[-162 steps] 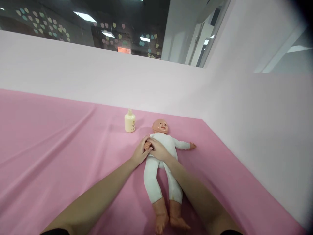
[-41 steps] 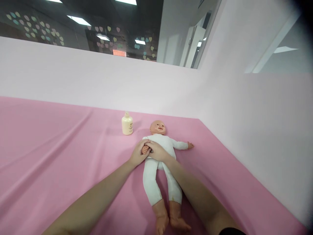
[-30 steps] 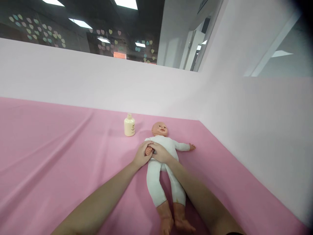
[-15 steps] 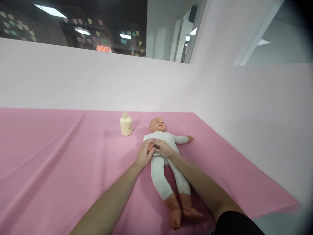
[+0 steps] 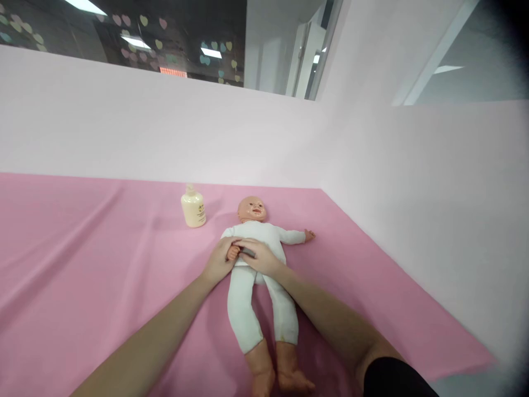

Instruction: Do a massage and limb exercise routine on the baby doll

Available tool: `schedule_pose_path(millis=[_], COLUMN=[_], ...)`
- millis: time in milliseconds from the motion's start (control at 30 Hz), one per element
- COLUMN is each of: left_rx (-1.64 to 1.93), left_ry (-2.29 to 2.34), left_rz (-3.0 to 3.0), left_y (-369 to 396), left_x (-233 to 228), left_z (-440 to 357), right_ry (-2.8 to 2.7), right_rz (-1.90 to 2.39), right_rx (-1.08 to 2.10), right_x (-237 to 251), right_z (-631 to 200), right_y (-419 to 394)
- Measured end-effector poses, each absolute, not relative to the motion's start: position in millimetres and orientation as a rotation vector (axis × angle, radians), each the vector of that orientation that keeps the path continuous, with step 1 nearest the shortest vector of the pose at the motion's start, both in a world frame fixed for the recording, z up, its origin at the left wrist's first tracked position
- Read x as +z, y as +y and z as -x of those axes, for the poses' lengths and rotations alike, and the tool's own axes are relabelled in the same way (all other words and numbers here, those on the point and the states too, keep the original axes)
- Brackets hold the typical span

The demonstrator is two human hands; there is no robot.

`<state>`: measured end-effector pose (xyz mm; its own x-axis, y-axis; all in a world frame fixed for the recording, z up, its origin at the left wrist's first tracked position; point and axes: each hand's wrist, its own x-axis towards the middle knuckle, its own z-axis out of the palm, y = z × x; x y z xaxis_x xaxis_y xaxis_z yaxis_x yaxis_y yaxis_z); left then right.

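Note:
A baby doll (image 5: 264,240) in white clothes lies on its back on the pink cover, head at the far side and bare feet towards me. My left hand (image 5: 221,260) is closed round the doll's arm at its side, with the small doll hand (image 5: 233,252) showing by my thumb. Over the doll's belly, my right hand (image 5: 259,257) reaches in with fingers stretched out and thumb apart. Its fingertips meet those of my left hand above the doll's wrist; the exact contact there is partly hidden. The doll's other arm (image 5: 294,236) extends out to the right.
A cream pump bottle (image 5: 193,208) stands upright left of the doll's head. The pink cover (image 5: 82,264) has folds on the left and an edge at lower right. White walls (image 5: 165,127) rise behind and to the right, with a window (image 5: 198,33) above.
The view has shifted, so doll, bottle and hands appear further left. My right hand's thumb and fingers have spread a little apart; my left hand stays round the doll's arm.

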<state>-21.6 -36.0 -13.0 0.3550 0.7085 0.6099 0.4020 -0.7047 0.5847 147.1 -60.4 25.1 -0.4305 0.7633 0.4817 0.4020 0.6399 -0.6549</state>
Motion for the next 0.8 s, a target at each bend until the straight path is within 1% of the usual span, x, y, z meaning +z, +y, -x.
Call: schedule_pose_path(millis=[267, 433, 800], left_rx=[1.251, 1.240, 1.172], left_ry=[0.971, 0.955, 1.022], left_rz=[-2.290, -2.268, -2.182], left_y=[-36.6, -41.5, -47.6], left_x=[-10.7, -7.4, -1.2], left_z=[22.4, 23.3, 20.7], right_ry=[-2.019, -2.018, -2.037], right_rz=[0.815, 0.758, 0.799], right_rx=[0.684, 0.664, 0.650], right_x=[27.1, 26.4, 26.3], right_z=[-151.3, -151.3, -151.0], right_y=[-61.0, -61.1, -60.9])
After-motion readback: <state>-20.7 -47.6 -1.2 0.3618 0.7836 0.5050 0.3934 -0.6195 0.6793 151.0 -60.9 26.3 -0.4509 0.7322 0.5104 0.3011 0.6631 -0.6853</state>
